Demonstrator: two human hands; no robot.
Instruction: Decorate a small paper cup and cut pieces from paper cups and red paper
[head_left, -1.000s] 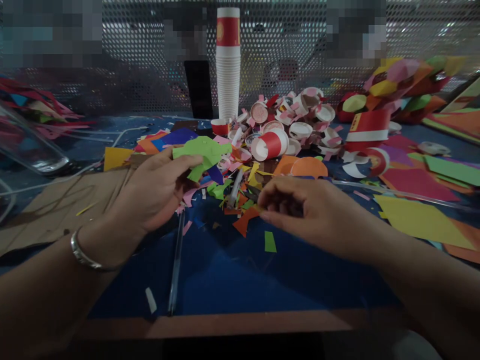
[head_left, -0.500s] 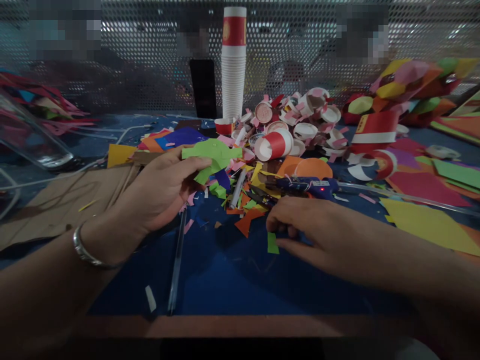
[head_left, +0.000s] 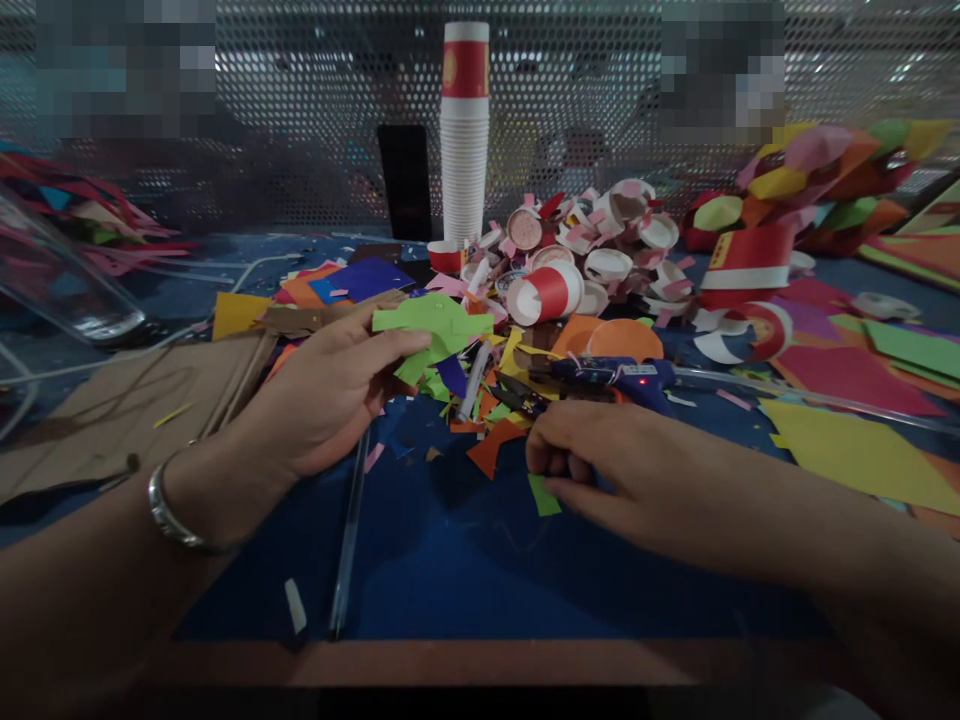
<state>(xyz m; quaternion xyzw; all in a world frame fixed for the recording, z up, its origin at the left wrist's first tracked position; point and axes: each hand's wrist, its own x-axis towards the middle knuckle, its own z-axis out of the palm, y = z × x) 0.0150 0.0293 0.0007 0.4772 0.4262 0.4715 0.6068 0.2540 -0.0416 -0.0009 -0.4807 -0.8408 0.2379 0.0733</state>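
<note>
Between the thumb and fingers of my left hand (head_left: 330,385) is a light green paper cutout (head_left: 442,328) with several arms, held above the scrap pile. My right hand (head_left: 600,455) rests low over the blue tabletop (head_left: 465,570), its fingers curled and the thumb tip at a small green paper strip (head_left: 544,495). Just beyond the right knuckles lies a blue glue gun (head_left: 615,373) with a red light lit. Dark-handled scissors (head_left: 521,393) lie partly among the paper scraps (head_left: 495,445). A clear-barrelled pen (head_left: 349,545) lies below my left hand.
A tall stack of paper cups (head_left: 463,150) stands at the back beside a black phone (head_left: 405,182), before a perforated metal screen. Cut cup pieces (head_left: 600,235) are heaped behind the scraps. Cardboard (head_left: 127,410) lies left, coloured paper sheets (head_left: 862,445) right. A tilted glass (head_left: 67,270) is far left.
The green cutout and my left hand have shifted slightly right and down in view. The green strip at my right thumb has tilted a little; my right hand has barely moved.
</note>
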